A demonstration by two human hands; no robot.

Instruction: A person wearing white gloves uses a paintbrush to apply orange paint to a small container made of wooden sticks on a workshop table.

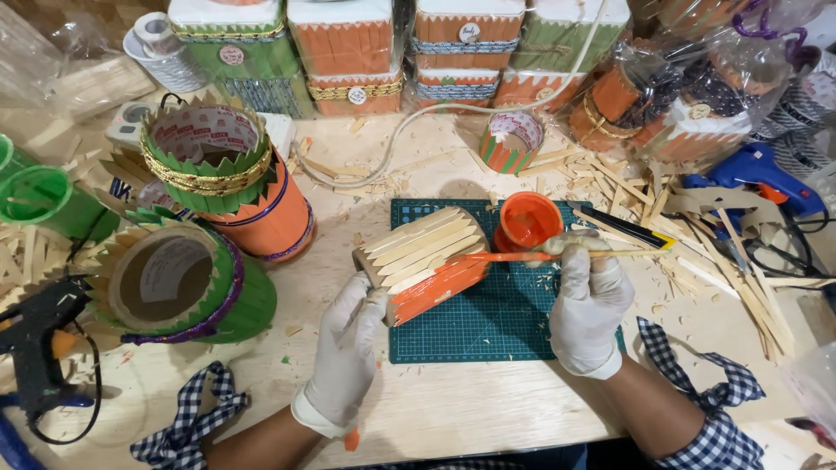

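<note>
Orange paint covers the lower sticks of a stick-clad roll (424,262), which lies on its side over the left edge of a green cutting mat (488,318) on the wooden surface (435,409); the upper sticks are bare wood. In the head view, the only one, the left hand (348,344), gloved in white, grips the roll at its near left end, fingers curled around the rim. The right hand (589,300), also gloved, is clenched on a brush (522,256) whose orange-smeared shaft reaches left to the painted sticks. One open paint pot (529,222) stands on the mat just behind the brush. The roll looks light and hollow, stiff enough to hold by its ends, though I judge the glued sticks could snap off under a hard squeeze and the wet paint would smear, so the unpainted end or the core rim is the safer hold. Two larger finished holders (218,187) stand to the left, one small one (509,139) behind the mat. There are two glue guns: a black one (35,335) at far left, a blue one (758,174) at right. Loose sticks (697,235) lie scattered, too many to count.
</note>
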